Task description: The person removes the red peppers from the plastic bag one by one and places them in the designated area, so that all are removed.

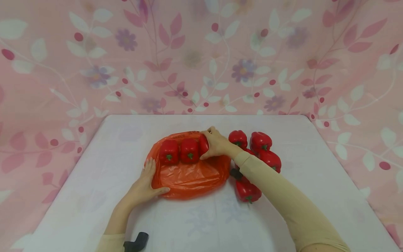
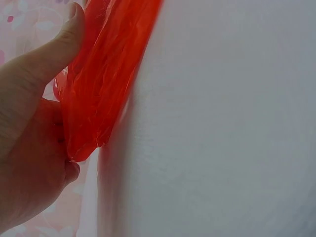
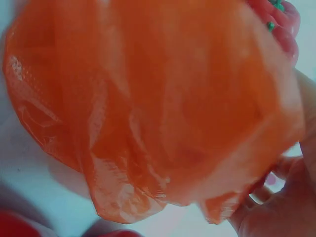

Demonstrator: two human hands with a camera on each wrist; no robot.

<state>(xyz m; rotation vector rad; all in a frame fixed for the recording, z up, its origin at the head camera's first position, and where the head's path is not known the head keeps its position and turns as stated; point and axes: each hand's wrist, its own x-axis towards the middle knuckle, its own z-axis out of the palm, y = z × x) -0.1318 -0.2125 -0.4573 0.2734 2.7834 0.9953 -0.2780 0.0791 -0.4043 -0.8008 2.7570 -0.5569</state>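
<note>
A crinkly orange-red plastic bag (image 1: 192, 175) lies flat near the middle of the white table (image 1: 94, 196), mouth toward the far edge. Two glossy red bell peppers w/ green stems (image 1: 179, 151) sit side by side at the bag's far rim, and a third red pepper (image 1: 204, 144) is just beside them on the right, half under the right hand (image 1: 217, 144).

Right hand: fingers curled over that third pepper and the bag's rim, gripping it as it goes into the opening. In the right wrist view the hand (image 3: 281, 207) shows only at the lower right edge behind the bag film (image 3: 148, 108), so whether it pinches plastic as well as pepper I can't quite tell.

Left hand (image 1: 146, 185): on the bag's near-left edge, fingers fairly straight along the side, thumb pressed on the plastic. The left wrist view shows the thumb (image 2: 54, 54) and palm pinching a fold of the red film (image 2: 103, 74), holding the bag down & open.

Loose pile of more red peppers (image 1: 259, 147) sits just right of the bag, approx. five, one of them (image 1: 248, 190) nearer the front edge beside the right forearm in its beige sleeve (image 1: 283, 199).

Step in hand, as I judge it: bagging peppers one at a time, third being seated now. Next move prob. calls for letting go of it, reaching right to the pile, while the left keeps the mouth held open. Pink floral cloth (image 1: 63, 63) hangs behind the table.
</note>
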